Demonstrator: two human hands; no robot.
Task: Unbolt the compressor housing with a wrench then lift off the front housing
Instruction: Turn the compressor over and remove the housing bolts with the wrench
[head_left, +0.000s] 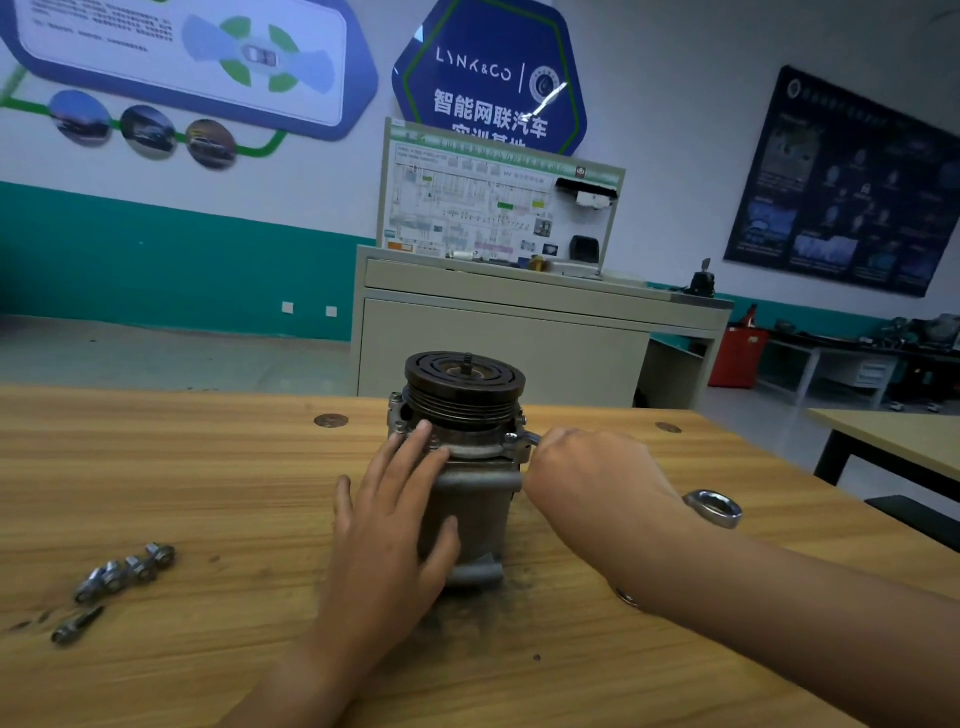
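Wooden table (208, 493) fills the lower view, with the compressor (478, 499) standing upright at its centre, pulley (464, 384) on top (the front housing (478, 451) sits in place beneath it). At the compressor's 9 o'clock the left hand (395, 519) presses against its side, fingers straight and spread. At 3 o'clock the right hand (587, 467) is curled tight round a wrench (714, 509), whose far end meets a bolt (511, 438) on the housing rim. Several loose bolts (124, 569) lie at 8 o'clock.
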